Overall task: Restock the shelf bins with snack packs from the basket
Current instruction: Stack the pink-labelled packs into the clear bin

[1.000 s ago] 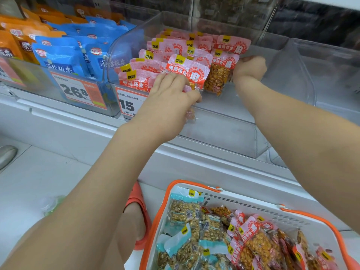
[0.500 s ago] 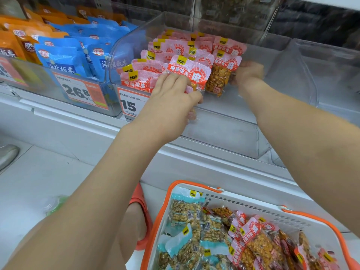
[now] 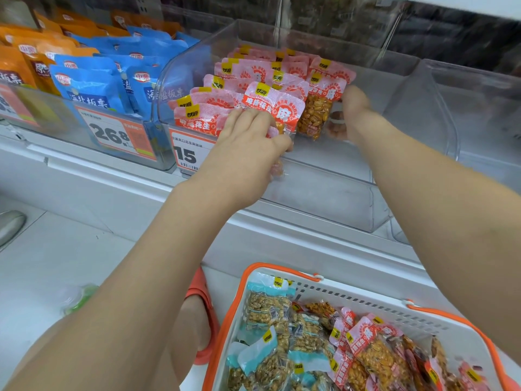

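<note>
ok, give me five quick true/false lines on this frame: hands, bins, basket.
1. The left hand holds a pink peanut pack at the front of the clear bin. True.
2. The right hand is down in the basket. False: it reaches into the bin beside the packs.
3. The bin's right side has bare floor. True.
4. The basket holds only pink packs. False: teal packs lie in it too.
5. The blue packs sit in the bin right of the pink ones. False: they are to the left.
</note>
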